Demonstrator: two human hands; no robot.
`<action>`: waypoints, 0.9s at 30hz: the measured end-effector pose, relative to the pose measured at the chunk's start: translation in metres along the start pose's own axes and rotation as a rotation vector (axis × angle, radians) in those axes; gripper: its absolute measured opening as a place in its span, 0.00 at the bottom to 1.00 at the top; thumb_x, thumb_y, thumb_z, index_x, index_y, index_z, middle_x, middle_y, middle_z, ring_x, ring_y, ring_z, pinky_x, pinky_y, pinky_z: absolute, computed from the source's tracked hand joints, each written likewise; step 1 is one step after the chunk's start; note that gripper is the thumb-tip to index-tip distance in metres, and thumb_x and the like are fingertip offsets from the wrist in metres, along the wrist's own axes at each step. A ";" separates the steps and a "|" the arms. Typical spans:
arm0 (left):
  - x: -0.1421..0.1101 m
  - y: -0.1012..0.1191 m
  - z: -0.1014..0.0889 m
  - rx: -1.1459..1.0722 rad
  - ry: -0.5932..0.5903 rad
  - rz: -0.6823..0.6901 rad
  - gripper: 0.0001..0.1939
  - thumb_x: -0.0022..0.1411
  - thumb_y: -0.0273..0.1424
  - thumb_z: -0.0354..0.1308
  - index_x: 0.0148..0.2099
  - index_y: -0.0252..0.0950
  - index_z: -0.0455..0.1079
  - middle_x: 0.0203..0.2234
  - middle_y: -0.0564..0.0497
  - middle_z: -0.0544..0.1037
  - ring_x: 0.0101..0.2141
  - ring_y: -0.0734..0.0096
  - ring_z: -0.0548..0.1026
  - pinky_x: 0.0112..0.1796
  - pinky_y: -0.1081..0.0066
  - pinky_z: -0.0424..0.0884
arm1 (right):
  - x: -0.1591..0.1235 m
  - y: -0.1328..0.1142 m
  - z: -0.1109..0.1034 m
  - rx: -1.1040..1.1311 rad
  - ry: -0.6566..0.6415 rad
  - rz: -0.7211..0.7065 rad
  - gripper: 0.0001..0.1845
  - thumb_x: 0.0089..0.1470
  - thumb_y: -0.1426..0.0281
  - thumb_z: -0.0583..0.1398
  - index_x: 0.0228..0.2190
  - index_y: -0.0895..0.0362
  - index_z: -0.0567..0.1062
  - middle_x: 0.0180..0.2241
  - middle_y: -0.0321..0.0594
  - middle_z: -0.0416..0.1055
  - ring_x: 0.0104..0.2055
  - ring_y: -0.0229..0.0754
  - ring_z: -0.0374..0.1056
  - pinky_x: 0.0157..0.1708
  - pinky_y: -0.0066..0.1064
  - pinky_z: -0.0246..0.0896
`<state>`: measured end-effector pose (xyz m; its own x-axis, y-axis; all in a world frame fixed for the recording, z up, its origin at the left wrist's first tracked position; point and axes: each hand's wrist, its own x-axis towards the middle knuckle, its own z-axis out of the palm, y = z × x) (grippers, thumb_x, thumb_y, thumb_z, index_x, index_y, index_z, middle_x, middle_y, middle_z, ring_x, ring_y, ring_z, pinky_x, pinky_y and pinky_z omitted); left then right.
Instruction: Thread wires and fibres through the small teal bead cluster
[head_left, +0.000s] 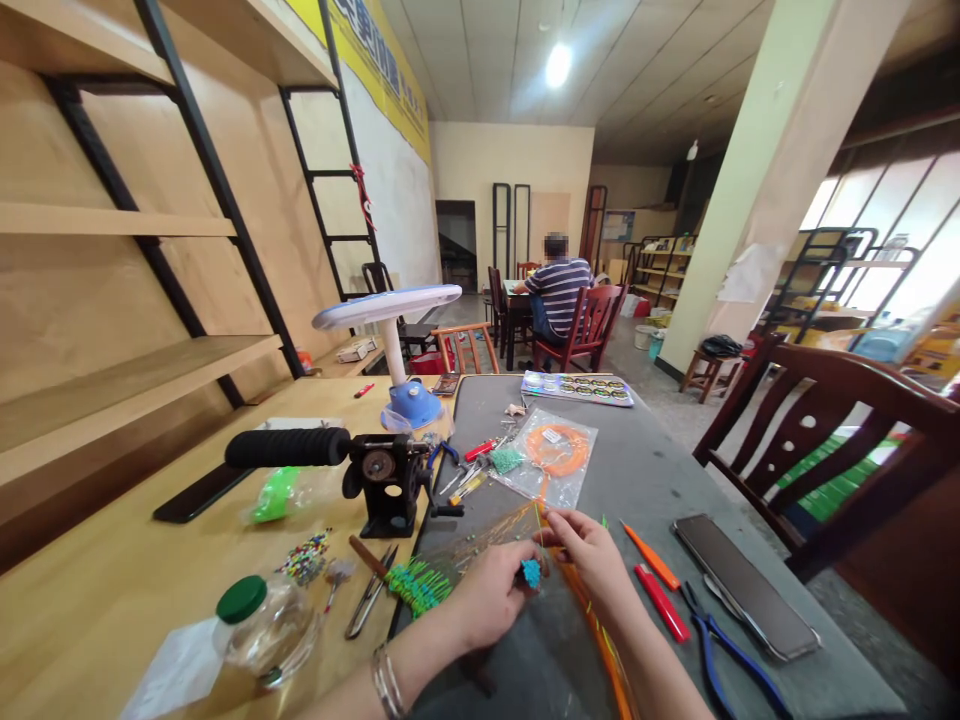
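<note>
My left hand [491, 595], with bracelets on its wrist, is closed round a small bundle with a bright blue clustered end [530, 573]. Beside it, my right hand [583, 552] pinches close to a thin yellow-green strand [538, 518]; its fingertips nearly meet the left hand's. Long orange line [600, 640] runs beneath my right wrist toward the near edge. Behind the hands, a clear bag [581, 480] holds a coil of orange line [556, 450]. Left of my left hand lies a stick wound with green threads [416, 585].
A black clamp device with a foam roll [386, 490] stands at left, near a jar with a green lid [270, 630]. Tweezers [369, 600] lie beside it. Blue-handled pliers [731, 650], a red lighter-like object [661, 602] and a phone [746, 580] lie right. A seated person [561, 295] is far back.
</note>
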<state>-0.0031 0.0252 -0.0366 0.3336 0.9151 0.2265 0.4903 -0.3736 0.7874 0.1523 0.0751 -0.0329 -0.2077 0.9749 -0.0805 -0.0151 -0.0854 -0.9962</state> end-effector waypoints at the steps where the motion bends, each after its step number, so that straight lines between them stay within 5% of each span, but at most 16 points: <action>1: -0.001 0.001 0.000 0.037 -0.022 0.010 0.12 0.50 0.19 0.51 0.34 0.38 0.70 0.28 0.52 0.76 0.30 0.67 0.71 0.31 0.73 0.62 | 0.000 -0.001 0.001 0.024 0.004 0.012 0.28 0.36 0.48 0.64 0.31 0.59 0.75 0.24 0.42 0.77 0.30 0.45 0.73 0.24 0.27 0.57; 7: -0.006 0.003 -0.004 0.209 -0.079 0.049 0.14 0.46 0.17 0.49 0.29 0.39 0.70 0.24 0.51 0.75 0.27 0.65 0.71 0.28 0.73 0.60 | -0.007 0.009 0.002 0.094 0.031 0.016 0.22 0.36 0.53 0.67 0.25 0.59 0.74 0.22 0.41 0.77 0.26 0.42 0.72 0.23 0.26 0.57; 11: -0.008 0.004 -0.009 0.124 -0.084 0.060 0.15 0.46 0.17 0.51 0.32 0.39 0.73 0.27 0.51 0.77 0.30 0.66 0.72 0.31 0.73 0.63 | -0.019 0.018 0.001 0.139 0.080 0.016 0.21 0.36 0.53 0.68 0.24 0.59 0.77 0.25 0.43 0.78 0.28 0.42 0.72 0.25 0.27 0.60; 15: -0.011 0.013 0.000 -0.071 0.160 -0.022 0.09 0.54 0.24 0.54 0.38 0.36 0.73 0.32 0.50 0.79 0.33 0.68 0.74 0.37 0.73 0.66 | -0.037 0.023 0.009 0.261 0.160 0.013 0.20 0.38 0.56 0.68 0.30 0.58 0.80 0.35 0.44 0.79 0.39 0.46 0.72 0.34 0.28 0.64; 20: -0.015 0.023 0.033 -0.134 0.396 -0.037 0.05 0.54 0.26 0.57 0.36 0.36 0.71 0.29 0.52 0.78 0.31 0.70 0.75 0.34 0.75 0.67 | -0.054 0.032 0.022 0.517 0.202 0.027 0.19 0.35 0.58 0.70 0.29 0.57 0.81 0.35 0.43 0.79 0.39 0.45 0.72 0.38 0.30 0.66; 24: -0.019 0.021 0.043 -0.081 0.410 0.008 0.06 0.57 0.24 0.55 0.36 0.37 0.72 0.31 0.52 0.79 0.33 0.70 0.76 0.36 0.74 0.67 | -0.064 0.044 0.021 0.585 0.211 0.030 0.17 0.36 0.59 0.70 0.28 0.57 0.81 0.33 0.42 0.79 0.35 0.42 0.73 0.39 0.30 0.67; 27: -0.023 0.020 0.040 -0.034 0.380 -0.005 0.05 0.56 0.25 0.56 0.34 0.37 0.73 0.29 0.52 0.80 0.32 0.70 0.76 0.34 0.75 0.68 | -0.072 0.053 0.017 0.575 0.197 0.002 0.20 0.40 0.61 0.69 0.37 0.57 0.79 0.37 0.42 0.78 0.37 0.43 0.74 0.41 0.32 0.67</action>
<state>0.0310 -0.0094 -0.0492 0.0060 0.9102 0.4141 0.4620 -0.3698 0.8061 0.1495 -0.0037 -0.0789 -0.0237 0.9897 -0.1414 -0.5522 -0.1309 -0.8234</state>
